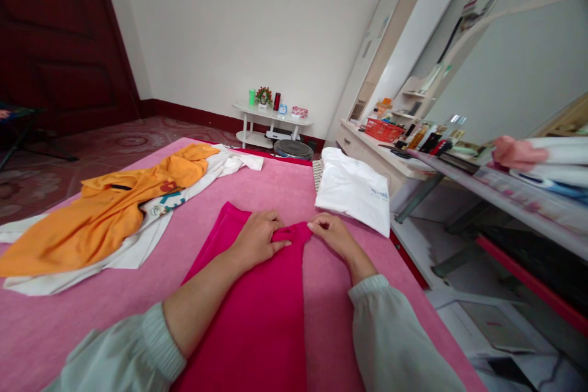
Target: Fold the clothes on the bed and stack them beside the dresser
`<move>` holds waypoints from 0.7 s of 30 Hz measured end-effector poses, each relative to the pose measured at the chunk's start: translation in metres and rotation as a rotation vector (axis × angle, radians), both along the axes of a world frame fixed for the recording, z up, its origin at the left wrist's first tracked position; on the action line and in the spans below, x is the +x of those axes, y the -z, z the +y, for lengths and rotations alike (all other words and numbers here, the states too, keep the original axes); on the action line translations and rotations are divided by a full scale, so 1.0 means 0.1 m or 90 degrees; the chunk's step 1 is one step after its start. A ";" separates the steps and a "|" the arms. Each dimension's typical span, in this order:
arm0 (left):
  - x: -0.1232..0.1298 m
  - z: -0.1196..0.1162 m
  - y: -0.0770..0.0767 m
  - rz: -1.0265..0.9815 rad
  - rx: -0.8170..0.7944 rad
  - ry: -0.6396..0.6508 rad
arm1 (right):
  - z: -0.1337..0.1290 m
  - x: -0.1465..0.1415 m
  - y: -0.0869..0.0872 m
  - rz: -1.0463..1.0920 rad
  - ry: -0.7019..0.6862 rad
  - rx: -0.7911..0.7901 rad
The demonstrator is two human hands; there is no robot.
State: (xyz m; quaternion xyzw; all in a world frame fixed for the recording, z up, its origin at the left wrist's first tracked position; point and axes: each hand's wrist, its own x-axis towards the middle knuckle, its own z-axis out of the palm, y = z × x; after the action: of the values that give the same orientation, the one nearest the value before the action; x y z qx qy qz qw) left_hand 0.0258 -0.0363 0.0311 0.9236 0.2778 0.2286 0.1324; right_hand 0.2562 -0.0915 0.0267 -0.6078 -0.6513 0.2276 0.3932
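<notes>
A bright magenta garment (266,312) lies lengthwise in front of me, folded narrow, with its far end bunched up. My left hand (260,239) rests palm down on that far end, thumb stretched out apart from the bent fingers. At the far right corner my right hand (328,231) pinches the edge of the cloth between thumb and fingertips. Whether my left fingertips also grip some fabric is hard to see. Just beyond my right hand is a folded white shirt (351,190), lying on a striped piece of cloth (316,175).
The pink bed cover (275,180) spreads beneath everything. Spread out at left are an orange shirt (110,214) and a white printed garment (147,245). A dresser (349,138) and a cluttered side table (441,171) border the right. A small white stand (243,111) is by the wall.
</notes>
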 end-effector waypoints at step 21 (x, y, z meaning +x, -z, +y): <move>-0.02 0.05 0.08 -0.062 0.024 -0.057 | -0.04 -0.49 0.01 -0.464 0.272 -0.003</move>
State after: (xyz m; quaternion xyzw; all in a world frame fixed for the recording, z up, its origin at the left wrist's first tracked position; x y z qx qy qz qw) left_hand 0.0239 -0.0309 0.0232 0.9002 0.3078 0.2846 0.1177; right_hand 0.2077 -0.0951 0.0257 -0.7710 -0.6064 -0.0874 0.1741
